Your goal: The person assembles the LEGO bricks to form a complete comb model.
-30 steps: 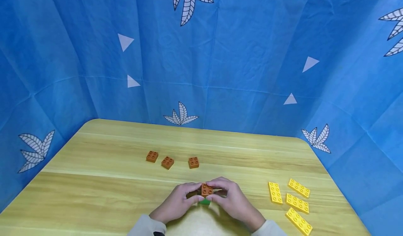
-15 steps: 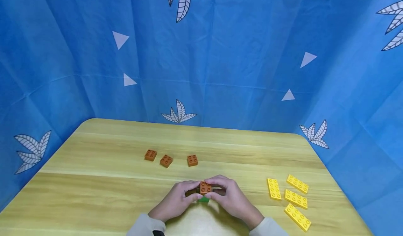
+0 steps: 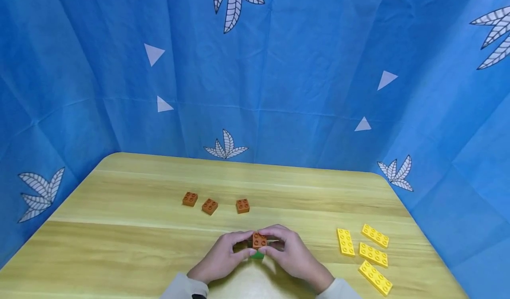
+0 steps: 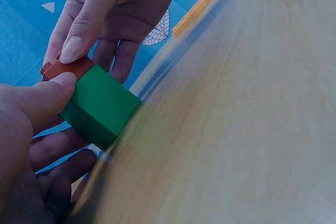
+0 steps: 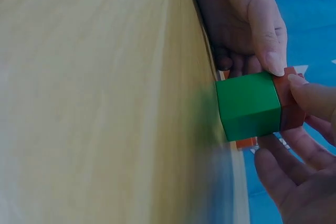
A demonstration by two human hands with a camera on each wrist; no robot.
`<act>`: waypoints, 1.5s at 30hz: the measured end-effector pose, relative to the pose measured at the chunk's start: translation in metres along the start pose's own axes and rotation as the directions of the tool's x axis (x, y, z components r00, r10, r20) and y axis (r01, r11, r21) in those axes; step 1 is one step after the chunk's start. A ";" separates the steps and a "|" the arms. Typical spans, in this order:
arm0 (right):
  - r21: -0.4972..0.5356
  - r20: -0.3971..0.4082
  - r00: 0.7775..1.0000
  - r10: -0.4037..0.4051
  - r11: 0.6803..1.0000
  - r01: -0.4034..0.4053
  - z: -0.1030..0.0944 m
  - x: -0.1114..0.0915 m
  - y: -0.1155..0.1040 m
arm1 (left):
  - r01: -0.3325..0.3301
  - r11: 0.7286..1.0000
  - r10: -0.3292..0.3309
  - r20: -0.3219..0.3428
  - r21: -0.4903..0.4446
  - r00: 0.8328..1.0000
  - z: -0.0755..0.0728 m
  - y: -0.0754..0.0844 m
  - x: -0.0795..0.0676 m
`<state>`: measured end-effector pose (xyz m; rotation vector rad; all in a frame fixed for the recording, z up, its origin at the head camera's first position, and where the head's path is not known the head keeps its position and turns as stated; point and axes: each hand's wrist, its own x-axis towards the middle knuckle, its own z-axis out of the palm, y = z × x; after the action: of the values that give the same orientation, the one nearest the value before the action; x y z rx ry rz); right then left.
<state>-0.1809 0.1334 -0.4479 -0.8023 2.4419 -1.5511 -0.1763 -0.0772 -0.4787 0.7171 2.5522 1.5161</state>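
In the head view, a brown two-by-two toy brick (image 3: 260,240) sits on top of a green block (image 3: 257,255) near the front of the table. My left hand (image 3: 223,257) pinches the brown brick from the left, thumb at the near side and index finger at the far side. From the right, my right hand (image 3: 291,252) pinches the same brick in mirror fashion. Both wrist views show the taller green block (image 4: 102,103) flush against the brown brick (image 5: 287,100), its lower end at the tabletop. The green block's top is covered.
Three loose brown bricks (image 3: 210,206) lie farther back, left of centre, on the wooden table (image 3: 119,254). To the right lie several flat yellow two-by-four bricks (image 3: 373,254). A blue patterned cloth (image 3: 303,68) hangs behind and along the sides.
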 end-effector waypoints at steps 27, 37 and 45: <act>-0.249 -0.188 0.979 0.076 0.961 -0.122 -0.036 -0.037 0.012 | 0.042 0.999 -0.041 0.023 -0.035 0.999 0.001 0.000 -0.001; -0.357 -0.314 0.941 0.126 0.903 -0.240 -0.051 -0.047 0.017 | 0.050 0.998 -0.049 0.008 -0.039 0.999 0.002 -0.001 -0.001; -0.491 -0.427 0.898 0.102 0.808 -0.325 -0.062 -0.057 0.021 | 0.086 0.995 -0.085 0.033 -0.049 0.996 0.000 0.002 0.000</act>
<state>-0.1640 0.2184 -0.4476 -0.2540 3.2058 -0.9806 -0.1762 -0.0767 -0.4770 0.6120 2.4786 1.5241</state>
